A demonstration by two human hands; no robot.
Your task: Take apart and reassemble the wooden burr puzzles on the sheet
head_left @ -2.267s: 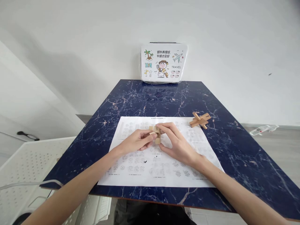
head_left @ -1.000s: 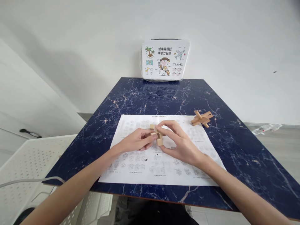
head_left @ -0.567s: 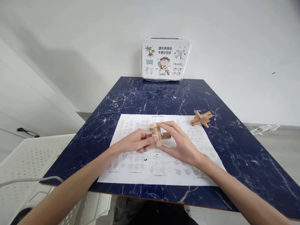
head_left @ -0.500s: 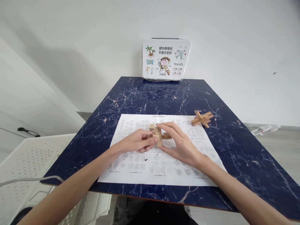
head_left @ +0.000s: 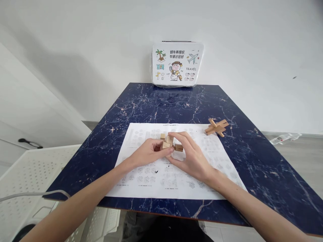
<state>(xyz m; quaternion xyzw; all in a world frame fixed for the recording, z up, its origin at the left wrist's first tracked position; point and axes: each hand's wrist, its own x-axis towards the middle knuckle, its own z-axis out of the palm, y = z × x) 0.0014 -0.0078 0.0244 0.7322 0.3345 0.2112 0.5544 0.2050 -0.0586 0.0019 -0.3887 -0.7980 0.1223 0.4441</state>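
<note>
My left hand [head_left: 150,151] grips light wooden puzzle pieces [head_left: 166,145] over the middle of the paper sheet, its thumb lying along their near side. From the other side my right hand [head_left: 194,157] holds the same pieces, index finger at the far end and thumb at the near end. One square-ended block [head_left: 163,136] shows just beyond the left fingers. Another block [head_left: 179,148], with a dark mark, shows between the right thumb and index finger; whether it is joined to the others I cannot tell. The fingers hide much of the pieces.
Under my hands is a white printed sheet [head_left: 141,188] with rows of small diagrams. Several crossed wooden pieces [head_left: 217,127] lie at its far right corner. A white cartoon-printed case [head_left: 177,65] stands at the back of the dark blue marbled table [head_left: 121,114]. A cable [head_left: 32,194] runs at left.
My left thumb has slid right and forward along the wooden pieces. The held pieces have turned slightly, and my right thumb has shifted a little left.
</note>
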